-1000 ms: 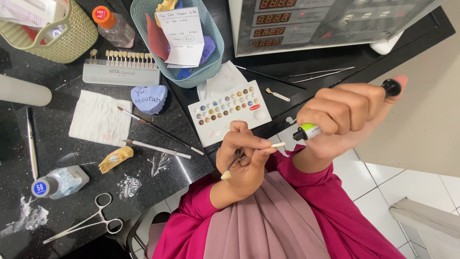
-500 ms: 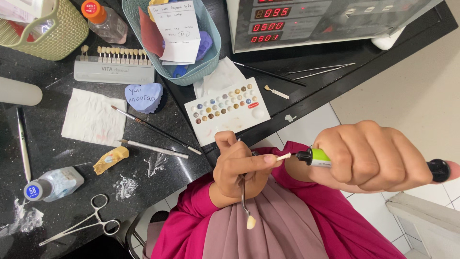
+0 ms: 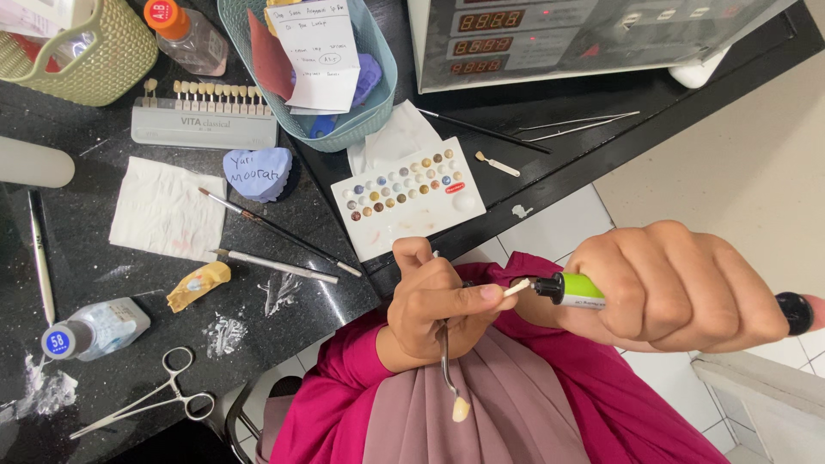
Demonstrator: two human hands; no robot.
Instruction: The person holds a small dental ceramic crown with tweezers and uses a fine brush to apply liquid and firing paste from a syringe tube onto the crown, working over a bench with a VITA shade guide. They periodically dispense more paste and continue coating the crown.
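My left hand (image 3: 434,301) is closed around a thin metal instrument (image 3: 445,361) that points down toward my lap, with a small cream tooth-shaped piece (image 3: 461,409) on its lower end. In my right hand (image 3: 679,288) I grip a green and black syringe (image 3: 571,290) held level. Its white tip (image 3: 517,288) touches the fingertips of my left hand. The syringe's black plunger end (image 3: 797,314) sticks out past my right hand. Both hands hover over my pink sleeves, just off the black counter's edge.
On the black counter lie a white palette with coloured dots (image 3: 408,193), two brushes (image 3: 275,228), a tooth shade guide (image 3: 204,116), a blue heart-shaped block (image 3: 256,172), a tissue (image 3: 168,210), a small bottle (image 3: 94,331), forceps (image 3: 155,399), a teal basket (image 3: 378,112) and a machine with red displays (image 3: 550,34).
My right hand has dropped and swung the syringe from tilted up to level. The instrument in my left hand has turned so the tooth piece hangs downward.
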